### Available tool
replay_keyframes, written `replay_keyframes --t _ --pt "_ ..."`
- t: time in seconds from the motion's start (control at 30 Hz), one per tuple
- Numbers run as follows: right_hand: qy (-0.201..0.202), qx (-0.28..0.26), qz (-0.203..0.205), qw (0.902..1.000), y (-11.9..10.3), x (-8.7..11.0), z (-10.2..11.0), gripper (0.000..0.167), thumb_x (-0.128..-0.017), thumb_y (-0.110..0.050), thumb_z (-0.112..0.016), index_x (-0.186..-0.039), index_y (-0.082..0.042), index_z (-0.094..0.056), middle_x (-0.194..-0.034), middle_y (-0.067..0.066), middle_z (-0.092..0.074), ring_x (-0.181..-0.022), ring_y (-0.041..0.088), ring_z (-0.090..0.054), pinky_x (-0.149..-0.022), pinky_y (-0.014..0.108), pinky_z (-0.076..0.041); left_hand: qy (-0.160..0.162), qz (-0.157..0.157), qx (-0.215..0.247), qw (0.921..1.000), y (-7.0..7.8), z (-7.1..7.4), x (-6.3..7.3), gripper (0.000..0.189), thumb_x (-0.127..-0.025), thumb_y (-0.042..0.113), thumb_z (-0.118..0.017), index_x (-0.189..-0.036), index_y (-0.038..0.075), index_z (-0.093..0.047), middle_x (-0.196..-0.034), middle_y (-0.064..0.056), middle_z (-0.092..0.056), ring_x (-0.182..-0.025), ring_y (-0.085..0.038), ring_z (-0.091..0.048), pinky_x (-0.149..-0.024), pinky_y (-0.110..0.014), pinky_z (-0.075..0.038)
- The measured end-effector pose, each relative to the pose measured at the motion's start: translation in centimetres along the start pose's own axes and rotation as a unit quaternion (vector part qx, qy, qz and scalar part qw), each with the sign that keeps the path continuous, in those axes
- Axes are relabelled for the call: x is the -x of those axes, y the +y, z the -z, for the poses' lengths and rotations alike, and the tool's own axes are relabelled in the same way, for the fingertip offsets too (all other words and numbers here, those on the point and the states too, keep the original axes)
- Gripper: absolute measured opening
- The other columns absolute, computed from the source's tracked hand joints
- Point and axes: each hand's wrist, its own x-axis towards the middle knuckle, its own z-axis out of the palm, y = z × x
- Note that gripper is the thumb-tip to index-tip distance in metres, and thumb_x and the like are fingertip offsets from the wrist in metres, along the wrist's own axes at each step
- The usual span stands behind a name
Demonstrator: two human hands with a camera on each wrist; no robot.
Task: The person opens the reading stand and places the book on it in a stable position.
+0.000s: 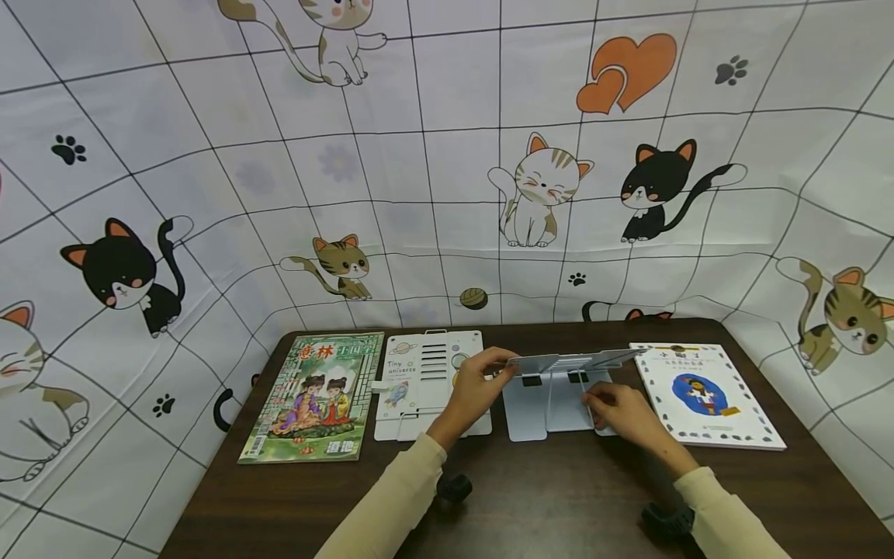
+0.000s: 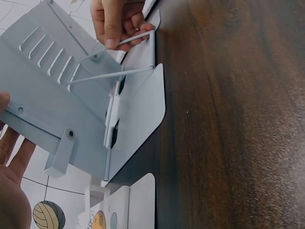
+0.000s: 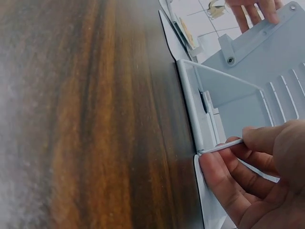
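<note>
A pale grey metal book stand (image 1: 524,411) is half unfolded on the table, its slotted panel (image 2: 57,90) tilted up from the base plate. My left hand (image 1: 482,380) grips the raised panel by its edge, thumb on one face and fingers behind. Low down on the other side, my right hand (image 1: 621,411) pinches one side of the wire support (image 3: 224,76) between thumb and fingers. The left wrist view shows that wire running from the base to the slots of the panel. A small folded clip (image 2: 61,152) sits near the panel's edge.
Left of the stand lies a white folded stand printed "Tiny universe" (image 1: 408,388), and beyond it a colourful magazine (image 1: 314,396). A white book (image 1: 705,396) with a blue circle lies to the right. A cat-patterned cloth (image 1: 454,194) hangs behind the dark wooden table (image 1: 545,497).
</note>
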Motion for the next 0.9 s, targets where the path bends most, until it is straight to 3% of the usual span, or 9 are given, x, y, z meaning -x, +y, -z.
replay_keyframes --t 0.2,0.3,0.37,0.5,0.63,0.73,0.83,0.9 --pt "0.017 -0.040 0.002 0.9990 -0.4 0.8 0.8 0.028 -0.109 -0.022 -0.062 -0.109 0.003 -0.073 -0.085 0.009 -0.075 -0.068 0.014 -0.073 -0.064 0.029 -0.060 -0.004 0.001 0.000 1.0000 -0.2 0.0 0.4 0.018 -0.103 0.011 -0.071 -0.121 0.009 -0.077 -0.116 -0.005 -0.077 -0.110 -0.022 -0.074 -0.094 -0.032 -0.061" --pt "0.056 -0.048 0.007 0.9973 -0.5 1.0 1.7 0.030 -0.110 -0.021 -0.060 -0.114 0.006 -0.072 -0.091 0.014 -0.077 -0.069 0.012 -0.073 -0.064 0.030 -0.062 -0.006 0.004 -0.003 1.0000 -0.1 0.1 0.5 0.019 -0.104 0.013 -0.070 -0.122 0.014 -0.077 -0.118 -0.004 -0.077 -0.111 -0.020 -0.073 -0.094 -0.034 -0.061" --pt "0.104 -0.045 0.005 0.9935 -0.4 1.1 2.3 0.030 -0.111 -0.021 -0.058 -0.115 0.006 -0.071 -0.092 0.017 -0.077 -0.068 0.009 -0.072 -0.063 0.029 -0.062 -0.008 0.005 -0.007 0.9999 -0.1 0.2 0.5 0.020 -0.104 0.014 -0.070 -0.124 0.015 -0.076 -0.120 -0.003 -0.076 -0.113 -0.020 -0.073 -0.096 -0.040 -0.061" --pt "0.224 -0.072 -0.010 0.9719 -0.4 1.1 3.5 0.019 -0.107 -0.013 -0.060 -0.114 0.004 -0.067 -0.089 0.013 -0.076 -0.063 0.000 -0.069 -0.060 0.021 -0.059 -0.010 0.011 -0.014 0.9998 -0.2 0.4 0.4 0.022 -0.103 0.011 -0.072 -0.125 0.012 -0.075 -0.123 -0.004 -0.074 -0.117 -0.021 -0.072 -0.100 -0.053 -0.059" --pt "0.306 -0.108 0.005 0.9459 -0.5 1.1 4.1 0.022 -0.099 -0.001 -0.068 -0.121 0.003 -0.064 -0.098 -0.010 -0.068 -0.075 -0.012 -0.065 -0.066 0.008 -0.053 -0.002 0.019 -0.019 0.9996 -0.6 0.4 0.4 0.017 -0.101 0.006 -0.072 -0.118 0.008 -0.073 -0.118 -0.007 -0.073 -0.113 -0.023 -0.072 -0.099 -0.052 -0.059" --pt "0.329 -0.102 0.046 0.9378 -0.4 0.9 4.2 0.024 -0.097 0.004 -0.071 -0.121 0.003 -0.070 -0.105 -0.017 -0.063 -0.090 -0.017 -0.063 -0.076 0.001 -0.050 0.002 0.027 -0.019 0.9995 -0.6 0.3 0.5 0.011 -0.102 0.005 -0.071 -0.113 0.007 -0.072 -0.114 -0.009 -0.072 -0.110 -0.024 -0.071 -0.099 -0.044 -0.060" --pt "0.332 -0.097 0.067 0.9358 -0.3 0.6 4.3 0.019 -0.098 0.005 -0.072 -0.117 0.003 -0.074 -0.107 -0.006 -0.069 -0.094 -0.019 -0.062 -0.080 0.001 -0.050 0.007 0.029 -0.017 0.9994 -0.4 0.1 0.7 0.007 -0.103 0.004 -0.070 -0.110 0.005 -0.071 -0.112 -0.010 -0.071 -0.109 -0.024 -0.071 -0.099 -0.037 -0.060" --pt "0.330 -0.090 0.060 0.9376 -0.2 0.2 4.4 0.017 -0.099 0.001 -0.072 -0.116 0.001 -0.075 -0.107 0.001 -0.073 -0.092 -0.021 -0.062 -0.079 0.001 -0.050 0.012 0.019 -0.014 0.9997 -0.1 -0.1 0.8 0.007 -0.102 0.001 -0.070 -0.108 0.003 -0.071 -0.110 -0.011 -0.071 -0.107 -0.025 -0.072 -0.097 -0.035 -0.061"
